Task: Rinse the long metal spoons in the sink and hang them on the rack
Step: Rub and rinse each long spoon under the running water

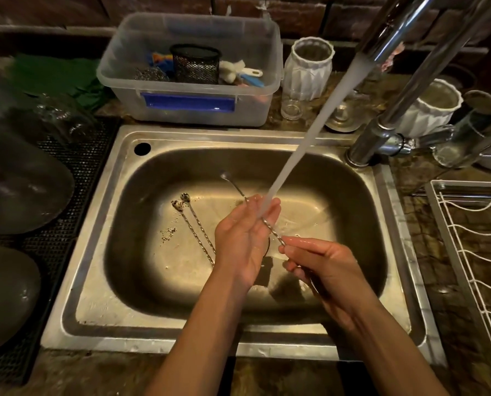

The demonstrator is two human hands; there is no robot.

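One long twisted metal spoon (234, 185) is held across the steel sink (164, 284), bowl end pointing to the far left. My right hand (318, 264) pinches its handle end. My left hand (247, 238) lies with straight fingers along the middle of the shaft, under the water stream (310, 130) from the tap (381, 132). Two more long spoons (190, 221) lie on the sink floor at the left, bowls dirty, with crumbs beside them.
A white wire rack (473, 252) stands at the right of the sink. Behind the sink are a clear plastic tub (187, 110) of cleaning tools, white vases (307, 67) and glasses. Dark plates (15, 184) rest on a black mat at the left.
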